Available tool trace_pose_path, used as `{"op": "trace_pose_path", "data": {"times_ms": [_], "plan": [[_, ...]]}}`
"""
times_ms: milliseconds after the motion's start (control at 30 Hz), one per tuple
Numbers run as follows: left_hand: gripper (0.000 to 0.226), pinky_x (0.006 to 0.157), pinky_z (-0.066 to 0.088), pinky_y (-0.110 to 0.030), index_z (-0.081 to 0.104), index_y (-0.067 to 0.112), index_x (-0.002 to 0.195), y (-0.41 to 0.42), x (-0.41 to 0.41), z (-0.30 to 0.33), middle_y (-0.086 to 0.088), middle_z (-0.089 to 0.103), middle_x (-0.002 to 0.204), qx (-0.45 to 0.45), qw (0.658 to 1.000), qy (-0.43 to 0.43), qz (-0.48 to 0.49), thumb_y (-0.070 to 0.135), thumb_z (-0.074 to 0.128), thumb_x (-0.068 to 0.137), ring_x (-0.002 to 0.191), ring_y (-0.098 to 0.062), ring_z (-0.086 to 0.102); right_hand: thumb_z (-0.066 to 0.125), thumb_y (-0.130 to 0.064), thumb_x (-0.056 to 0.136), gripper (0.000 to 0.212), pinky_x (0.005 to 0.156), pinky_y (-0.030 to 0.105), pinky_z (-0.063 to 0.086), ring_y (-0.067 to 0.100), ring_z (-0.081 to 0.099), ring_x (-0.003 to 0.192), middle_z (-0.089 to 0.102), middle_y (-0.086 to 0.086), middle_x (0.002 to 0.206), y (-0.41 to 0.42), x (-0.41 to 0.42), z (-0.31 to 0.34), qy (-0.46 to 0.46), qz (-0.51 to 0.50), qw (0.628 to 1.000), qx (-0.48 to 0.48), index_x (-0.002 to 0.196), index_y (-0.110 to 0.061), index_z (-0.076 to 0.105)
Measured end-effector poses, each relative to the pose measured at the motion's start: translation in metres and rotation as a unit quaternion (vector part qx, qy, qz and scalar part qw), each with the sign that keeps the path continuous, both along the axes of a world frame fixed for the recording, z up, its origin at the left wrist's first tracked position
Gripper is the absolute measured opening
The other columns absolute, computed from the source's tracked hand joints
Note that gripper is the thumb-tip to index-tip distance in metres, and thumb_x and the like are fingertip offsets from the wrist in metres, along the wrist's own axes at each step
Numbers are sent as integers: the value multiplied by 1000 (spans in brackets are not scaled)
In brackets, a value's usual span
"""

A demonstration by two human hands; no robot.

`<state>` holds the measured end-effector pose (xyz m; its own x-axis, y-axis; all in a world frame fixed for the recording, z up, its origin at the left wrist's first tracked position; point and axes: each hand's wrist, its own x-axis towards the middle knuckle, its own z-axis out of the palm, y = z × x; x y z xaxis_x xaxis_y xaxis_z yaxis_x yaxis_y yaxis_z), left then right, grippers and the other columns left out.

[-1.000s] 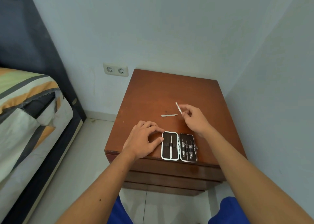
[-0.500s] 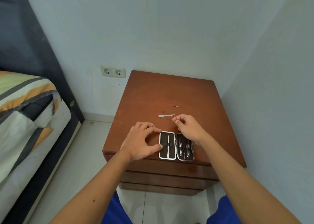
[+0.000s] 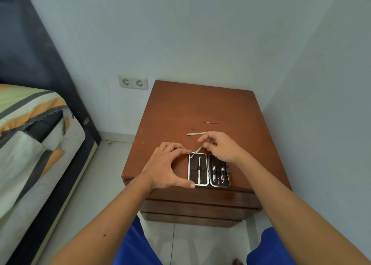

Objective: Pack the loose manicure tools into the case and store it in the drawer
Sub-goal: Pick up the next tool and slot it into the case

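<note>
An open manicure case (image 3: 208, 170) with a silver rim lies near the front edge of the brown nightstand (image 3: 180, 108). Its left half holds one thin tool, its right half holds several. My left hand (image 3: 166, 166) braces the case's left edge with thumb and fingertips. My right hand (image 3: 220, 146) pinches a thin metal tool (image 3: 197, 149), its tip angled down at the case's top-left corner. Two loose tools lie behind the hands: a flat nail file (image 3: 195, 133) and a thin curved one (image 3: 210, 122).
Closed drawer fronts (image 3: 196, 206) sit below the nightstand top. A bed (image 3: 30, 140) with striped bedding stands to the left. A double wall socket (image 3: 133, 82) is behind the nightstand, and a wall runs close along the right side. My blue-clad knees show at the bottom.
My right hand carried the thin tool from above the tabletop's middle down to the case's top edge. The left hand stayed on the case. A second loose tool came into sight behind.
</note>
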<state>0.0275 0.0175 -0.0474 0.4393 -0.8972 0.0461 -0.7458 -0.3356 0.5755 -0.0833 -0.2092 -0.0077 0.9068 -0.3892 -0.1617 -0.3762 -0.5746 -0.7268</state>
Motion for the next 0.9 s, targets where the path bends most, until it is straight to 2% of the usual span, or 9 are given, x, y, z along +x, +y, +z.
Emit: {"op": "trace_pose_path", "data": {"times_ms": [133,267,367,500,667,767,900], "plan": [[105,114,31,-35,51,44,143,0,0,0,27,42,139,-1,1000,-1,0,94,74,53,132,-1,28,74,-11,95,16,87,36,59,9,66,78,76,3,90,-2,3,2,-23,-13,997,76,97,-27,77],[106,115,31,-36,52,42,143,0,0,0,26,41,141,1,1000,-5,-1,95,72,54,134,-2,28,71,-11,98,21,86,31,59,7,67,77,80,7,93,-5,3,0,-47,-33,993,99,95,-30,81],[106,116,29,-35,52,42,145,0,-1,-1,25,41,143,3,1000,-18,-6,96,70,55,135,-2,27,71,-11,98,23,78,26,55,7,65,75,76,4,86,-4,3,-3,-62,-44,992,99,97,-31,82],[108,116,28,-33,51,43,146,0,-1,-1,25,40,143,5,1000,-20,-2,96,70,54,136,-2,27,78,-5,91,15,81,33,58,14,68,75,78,7,87,-1,4,-4,-97,-70,978,171,103,-14,77],[106,114,25,-31,52,44,146,0,-2,1,27,40,141,-3,1000,-15,0,93,73,55,134,-1,27,77,-2,91,12,81,31,57,18,64,75,75,8,82,-2,1,1,-125,-94,961,226,102,-7,79],[105,113,26,-30,52,43,145,0,-3,2,26,41,141,-3,1000,-13,0,94,73,55,133,0,27,74,-2,93,13,80,30,55,16,62,76,74,10,86,-3,-1,2,-128,-94,962,223,104,-7,80],[104,113,26,-30,52,43,145,0,-3,3,26,41,141,-1,1000,-11,0,93,74,56,133,0,27,71,-8,97,17,76,23,55,10,62,76,73,3,83,0,-2,-1,-110,-69,975,182,103,-18,83]]}}
